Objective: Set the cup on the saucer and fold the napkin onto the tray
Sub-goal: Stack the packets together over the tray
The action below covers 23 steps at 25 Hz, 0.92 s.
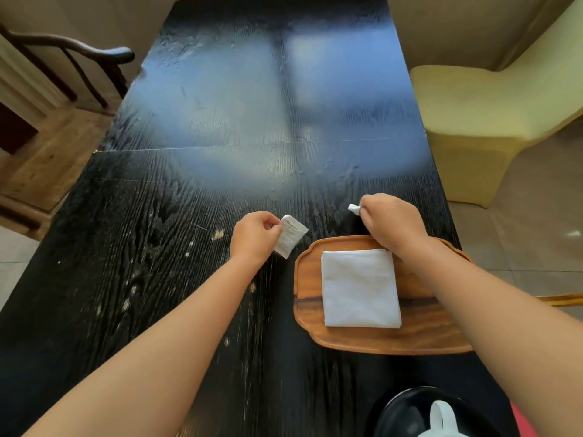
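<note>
A person's left hand (pixel 255 236) pinches a small white printed paper sachet (pixel 291 236) above the black wood-grain table (pixel 157 247), fingers closed on its upper corner, while the right hand (pixel 392 223) is curled tight on a torn white scrap (pixel 354 209) just beyond the far rim of the oval wooden tray (pixel 378 342). A square-folded white cloth napkin (pixel 359 288) lies flat in the middle of the tray, which sits toward the table's right edge. At the near edge, a pale cup handle (pixel 441 414) rises from a black round saucer (pixel 397 411); the cup body is cut off, so whether it sits squarely cannot be told. Both parts of the task appear done. The sachet looks freshly opened: keeping its torn mouth upright and bringing it low over the cup before tipping should prevent spills on the napkin.
</note>
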Tool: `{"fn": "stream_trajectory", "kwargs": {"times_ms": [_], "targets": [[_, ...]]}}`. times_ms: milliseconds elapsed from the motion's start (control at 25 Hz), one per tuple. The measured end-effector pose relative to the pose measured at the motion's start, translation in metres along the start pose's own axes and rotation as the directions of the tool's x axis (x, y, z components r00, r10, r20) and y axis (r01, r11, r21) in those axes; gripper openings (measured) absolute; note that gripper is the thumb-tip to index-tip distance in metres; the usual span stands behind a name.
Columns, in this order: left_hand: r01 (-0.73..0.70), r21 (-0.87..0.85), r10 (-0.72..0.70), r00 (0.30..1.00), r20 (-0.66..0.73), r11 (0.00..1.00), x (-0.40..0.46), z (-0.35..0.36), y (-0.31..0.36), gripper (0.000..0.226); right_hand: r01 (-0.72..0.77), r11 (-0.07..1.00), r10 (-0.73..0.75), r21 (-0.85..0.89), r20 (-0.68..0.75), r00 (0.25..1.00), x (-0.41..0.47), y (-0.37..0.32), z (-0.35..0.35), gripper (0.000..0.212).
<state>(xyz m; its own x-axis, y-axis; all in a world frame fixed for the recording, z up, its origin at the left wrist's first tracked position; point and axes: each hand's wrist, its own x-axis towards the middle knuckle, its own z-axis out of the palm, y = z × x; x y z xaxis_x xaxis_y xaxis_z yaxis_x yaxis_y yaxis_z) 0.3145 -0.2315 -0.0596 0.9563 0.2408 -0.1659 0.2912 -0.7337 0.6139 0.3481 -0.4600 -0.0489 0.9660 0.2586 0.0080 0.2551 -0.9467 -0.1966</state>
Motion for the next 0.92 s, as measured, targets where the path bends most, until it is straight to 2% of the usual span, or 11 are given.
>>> {"fn": "stream_trajectory", "kwargs": {"times_ms": [80, 160, 200, 240, 280, 320, 360, 480, 640, 800, 920], "targets": [[0.000, -0.091, -0.002, 1.000, -0.017, 0.996, -0.009, -0.013, 0.002, 0.010, -0.154, 0.950, 0.172, 0.271, -0.043, 0.984, -0.008, -0.001, -0.012, 0.022], [-0.021, -0.242, 0.014, 0.999, -0.032, 0.970, -0.022, -0.025, 0.003, 0.012, -0.318, 0.738, 0.367, 0.595, 0.041, 0.929, -0.017, -0.008, -0.025, 0.018], [-0.027, -0.324, 0.011, 0.999, -0.052, 0.946, -0.031, -0.031, 0.003, 0.014, -0.401, 0.518, 0.457, 0.756, 0.151, 0.876, -0.023, -0.014, -0.032, 0.016], [-0.035, -0.397, -0.001, 0.996, -0.089, 0.917, -0.042, -0.036, 0.003, 0.016, -0.461, 0.226, 0.500, 0.858, 0.304, 0.811, -0.031, -0.023, -0.040, 0.015], [-0.040, -0.460, -0.024, 0.991, -0.133, 0.887, -0.053, -0.040, 0.001, 0.016, -0.486, -0.059, 0.471, 0.872, 0.454, 0.756, -0.040, -0.033, -0.048, 0.015], [-0.042, -0.506, -0.053, 0.984, -0.173, 0.862, -0.065, -0.044, 0.000, 0.013, -0.492, -0.244, 0.410, 0.836, 0.548, 0.729, -0.049, -0.042, -0.054, 0.013], [-0.032, -0.533, -0.086, 0.977, -0.195, 0.845, -0.077, -0.045, -0.003, 0.013, -0.509, -0.296, 0.358, 0.808, 0.588, 0.725, -0.058, -0.052, -0.058, 0.010], [0.007, -0.586, -0.124, 0.979, -0.160, 0.810, -0.111, -0.046, -0.009, 0.027, -0.513, -0.300, 0.260, 0.804, 0.587, 0.767, -0.084, -0.083, -0.062, 0.005], [0.017, -0.677, -0.077, 0.995, -0.059, 0.735, -0.155, -0.050, -0.004, 0.044, -0.471, -0.311, 0.202, 0.826, 0.542, 0.816, -0.117, -0.122, -0.058, 0.008], [0.006, -0.746, -0.023, 1.000, -0.012, 0.666, -0.177, -0.051, 0.005, 0.038, -0.416, -0.200, 0.297, 0.887, 0.460, 0.837, -0.139, -0.145, -0.053, 0.008], [-0.019, -0.795, 0.019, 1.000, -0.009, 0.606, -0.189, -0.049, 0.016, 0.032, -0.364, -0.189, 0.360, 0.912, 0.409, 0.838, -0.148, -0.152, -0.054, 0.011]]}}
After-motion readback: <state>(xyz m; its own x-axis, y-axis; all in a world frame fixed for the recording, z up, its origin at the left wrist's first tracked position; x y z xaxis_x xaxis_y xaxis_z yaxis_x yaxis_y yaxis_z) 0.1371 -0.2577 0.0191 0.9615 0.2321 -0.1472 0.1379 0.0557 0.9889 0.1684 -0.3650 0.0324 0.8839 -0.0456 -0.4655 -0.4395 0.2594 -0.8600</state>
